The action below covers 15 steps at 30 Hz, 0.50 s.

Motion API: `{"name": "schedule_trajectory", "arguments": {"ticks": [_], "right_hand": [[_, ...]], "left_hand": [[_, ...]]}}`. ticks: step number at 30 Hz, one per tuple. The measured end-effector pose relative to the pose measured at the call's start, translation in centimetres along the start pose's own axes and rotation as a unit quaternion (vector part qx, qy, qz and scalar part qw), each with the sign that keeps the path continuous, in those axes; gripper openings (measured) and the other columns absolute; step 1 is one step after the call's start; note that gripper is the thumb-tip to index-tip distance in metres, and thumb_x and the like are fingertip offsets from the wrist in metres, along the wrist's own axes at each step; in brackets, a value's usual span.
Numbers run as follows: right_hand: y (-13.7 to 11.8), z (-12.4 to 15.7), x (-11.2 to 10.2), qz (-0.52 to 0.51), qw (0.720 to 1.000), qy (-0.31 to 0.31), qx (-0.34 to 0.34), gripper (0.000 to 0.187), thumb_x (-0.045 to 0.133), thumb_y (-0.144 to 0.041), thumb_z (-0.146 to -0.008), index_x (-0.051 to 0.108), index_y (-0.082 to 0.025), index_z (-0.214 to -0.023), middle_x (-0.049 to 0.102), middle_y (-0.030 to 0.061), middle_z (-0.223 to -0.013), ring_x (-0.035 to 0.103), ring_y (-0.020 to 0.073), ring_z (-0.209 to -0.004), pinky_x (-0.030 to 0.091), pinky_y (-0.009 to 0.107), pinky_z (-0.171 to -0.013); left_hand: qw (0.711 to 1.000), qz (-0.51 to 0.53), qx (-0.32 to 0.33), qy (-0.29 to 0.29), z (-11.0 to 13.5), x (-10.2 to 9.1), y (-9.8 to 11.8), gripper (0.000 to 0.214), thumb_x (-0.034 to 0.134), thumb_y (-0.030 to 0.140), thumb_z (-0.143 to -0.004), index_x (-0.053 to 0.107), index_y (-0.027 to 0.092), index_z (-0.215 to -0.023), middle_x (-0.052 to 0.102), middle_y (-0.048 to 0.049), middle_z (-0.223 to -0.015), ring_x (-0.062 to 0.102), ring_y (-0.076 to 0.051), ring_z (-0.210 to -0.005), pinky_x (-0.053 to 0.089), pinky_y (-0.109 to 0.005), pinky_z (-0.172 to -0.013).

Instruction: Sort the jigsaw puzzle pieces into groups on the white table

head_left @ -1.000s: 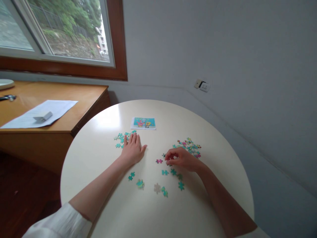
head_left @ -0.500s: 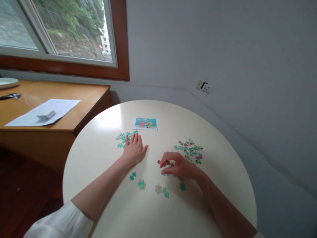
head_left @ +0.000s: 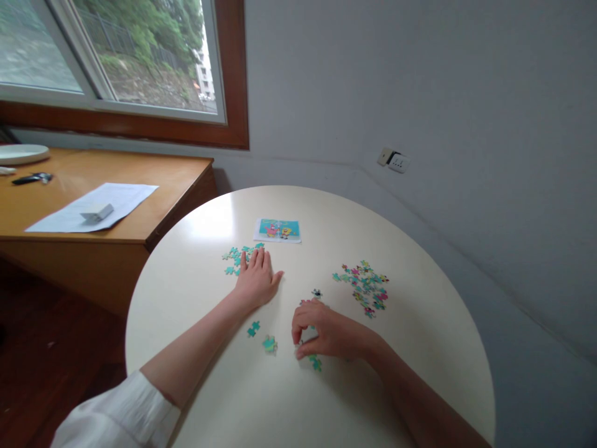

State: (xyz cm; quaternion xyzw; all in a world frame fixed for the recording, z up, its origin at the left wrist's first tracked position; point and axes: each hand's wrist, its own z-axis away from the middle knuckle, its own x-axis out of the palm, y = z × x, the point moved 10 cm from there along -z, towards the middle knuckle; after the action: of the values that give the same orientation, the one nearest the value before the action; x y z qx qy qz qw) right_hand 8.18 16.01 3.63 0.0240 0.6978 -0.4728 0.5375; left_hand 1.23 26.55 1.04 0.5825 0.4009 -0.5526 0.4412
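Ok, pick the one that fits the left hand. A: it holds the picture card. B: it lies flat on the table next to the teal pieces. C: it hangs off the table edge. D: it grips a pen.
B: the left hand lies palm down, fingers spread, on the round table, its fingertips at the cluster of teal pieces.

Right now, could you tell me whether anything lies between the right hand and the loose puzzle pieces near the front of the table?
Nothing visible does. The right hand is already on those loose pieces, its fingertips curled down at one pale piece. The left hand rests flat, apart, beside the teal pile.
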Motion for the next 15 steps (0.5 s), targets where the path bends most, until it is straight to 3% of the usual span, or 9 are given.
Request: {"name": "schedule_trajectory", "arguments": {"ticks": [3,7,9,12,15], "right_hand": [[-0.2,-0.2,-0.4,-0.014,0.999,0.039,0.001,0.011,0.072,-0.019,-0.068,0.061,-0.018,-0.065,0.062,-0.0044,-0.065,0.054,0.0093,-0.063,0.036,0.028,-0.084],[0.3,0.0,-2.9,0.052,0.98,0.194,0.003,0.011,0.066,-0.015,-0.073,0.059,-0.018,-0.066,0.062,-0.0015,-0.067,0.053,0.0115,-0.066,0.037,0.026,-0.07],[0.3,0.2,-3.4,0.118,0.965,0.235,-0.009,0.012,0.063,-0.013,-0.076,0.057,-0.018,-0.066,0.062,-0.0002,-0.069,0.053,0.0127,-0.069,0.034,0.027,-0.071],[0.3,-0.2,-2.7,0.176,0.96,0.215,-0.029,0.015,0.063,-0.015,-0.077,0.056,-0.017,-0.065,0.062,0.0,-0.069,0.054,0.013,-0.07,0.033,0.027,-0.069],[0.1,-0.4,-1.8,0.17,0.969,0.174,-0.043,0.016,0.066,-0.019,-0.076,0.055,-0.017,-0.065,0.062,-0.0009,-0.07,0.055,0.0117,-0.07,0.033,0.026,-0.07]], "left_hand": [[1.0,-0.003,0.0,0.002,0.0,0.0,0.0,0.064,0.022,0.045,-0.09,0.026,0.002,-0.137,0.02,-0.0176,-0.146,0.013,-0.027,-0.136,0.004,-0.049,-0.11],[1.0,-0.003,-0.001,0.003,-0.1,0.2,-0.1,0.064,0.022,0.045,-0.09,0.025,0.002,-0.138,0.02,-0.0172,-0.146,0.014,-0.028,-0.136,0.005,-0.049,-0.11],[1.0,-0.002,-0.001,0.005,-0.1,0.2,-0.1,0.064,0.022,0.046,-0.09,0.025,0.003,-0.138,0.02,-0.0172,-0.146,0.014,-0.028,-0.136,0.005,-0.049,-0.11],[1.0,-0.002,-0.003,0.006,-0.1,0.2,-0.1,0.064,0.022,0.046,-0.09,0.025,0.003,-0.138,0.02,-0.0172,-0.146,0.014,-0.028,-0.136,0.005,-0.049,-0.11],[1.0,-0.004,0.0,0.008,-0.1,0.1,-0.1,0.064,0.022,0.045,-0.09,0.026,0.003,-0.138,0.021,-0.0174,-0.146,0.015,-0.028,-0.136,0.005,-0.049,-0.11]]}}
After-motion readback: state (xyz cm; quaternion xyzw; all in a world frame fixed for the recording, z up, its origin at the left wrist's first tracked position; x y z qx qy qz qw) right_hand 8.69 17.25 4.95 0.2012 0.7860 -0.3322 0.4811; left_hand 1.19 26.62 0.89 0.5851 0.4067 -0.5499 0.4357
